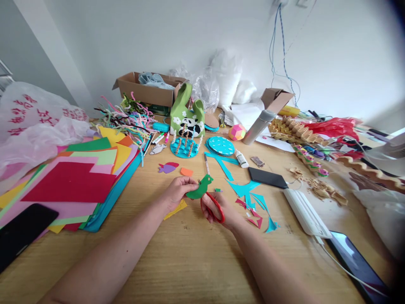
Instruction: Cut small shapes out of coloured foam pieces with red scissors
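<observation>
My left hand (179, 192) pinches a green foam cut-out (202, 188) above the wooden table (190, 253). My right hand (218, 209) is closed through the handles of red scissors (212, 206), whose blades meet the green piece near its left edge. Both hands hover near the table's middle. A yellow scrap (176, 209) lies under my left wrist. Cyan and pink offcuts (253, 198) are scattered just right of my right hand.
A stack of coloured foam sheets (79, 177) and a black phone (22, 230) lie left. Pipe cleaners (126, 116), a panda bag (187, 114), cyan discs (220, 145), a glue bottle (241, 158), a black card (267, 177), a white strip (305, 211), a tablet (357, 259) and cardboard boxes (148, 90) crowd the back and right.
</observation>
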`<action>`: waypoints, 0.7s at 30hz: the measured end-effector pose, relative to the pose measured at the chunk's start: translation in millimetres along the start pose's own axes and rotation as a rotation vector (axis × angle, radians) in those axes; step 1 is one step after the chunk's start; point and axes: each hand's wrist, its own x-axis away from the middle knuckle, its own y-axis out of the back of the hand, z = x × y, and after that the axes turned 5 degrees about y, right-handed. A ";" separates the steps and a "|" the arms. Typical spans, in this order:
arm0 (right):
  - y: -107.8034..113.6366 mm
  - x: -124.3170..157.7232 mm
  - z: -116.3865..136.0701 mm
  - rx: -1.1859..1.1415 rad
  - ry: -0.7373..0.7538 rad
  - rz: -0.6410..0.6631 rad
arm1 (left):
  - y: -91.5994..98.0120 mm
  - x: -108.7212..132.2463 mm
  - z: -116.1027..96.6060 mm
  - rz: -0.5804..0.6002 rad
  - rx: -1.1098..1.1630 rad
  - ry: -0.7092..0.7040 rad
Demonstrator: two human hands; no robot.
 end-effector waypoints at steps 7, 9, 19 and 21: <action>-0.5 -0.6 -2.6 0.006 0.008 -0.016 | 0.0 0.7 -1.7 -0.010 0.002 0.010; -0.4 -0.6 -2.4 0.005 0.007 -0.020 | 0.2 0.0 -1.5 -0.017 -0.015 0.007; 1.7 -1.6 -7.2 0.022 -0.009 0.005 | 7.3 -4.0 2.2 0.019 -0.117 -0.058; 1.6 -1.3 -7.5 0.029 -0.017 0.003 | 8.9 -4.7 2.4 0.027 -0.130 -0.071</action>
